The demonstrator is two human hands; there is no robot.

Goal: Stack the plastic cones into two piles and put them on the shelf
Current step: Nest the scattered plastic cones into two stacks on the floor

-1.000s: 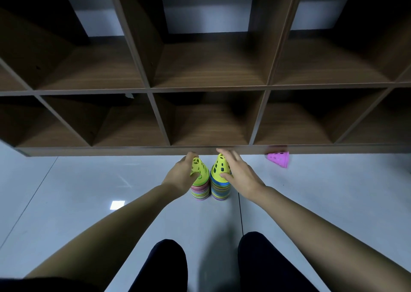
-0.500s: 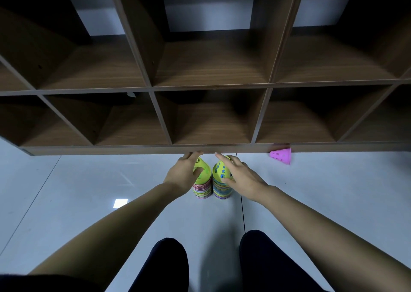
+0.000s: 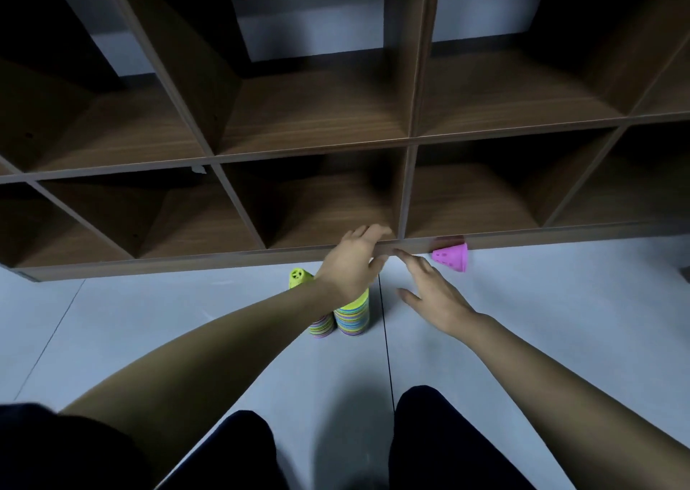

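Two yellow-topped cone piles (image 3: 351,316) upright together, pink cone (image 3: 450,257) tipped beside shelf (image 3: 149,260)

Lime-topped cone piles (image 3: 353,317) show rainbow-striped rims; the lone cone (image 3: 451,257) is pink, the shelf (image 3: 317,116) brown woodgrain.

Bare storage room: wooden cubby shelf (image 3: 186,261), pale tiled floor (image 3: 560,321).

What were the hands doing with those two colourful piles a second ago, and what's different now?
Both hands have let go of the pile tops. The left hand has lifted forward, fingers now at the bottom edge of the shelf. The right hand has swung right, open, toward the pink cone. The left pile and right pile still stand side by side on the floor; the pink cone hasn't moved.
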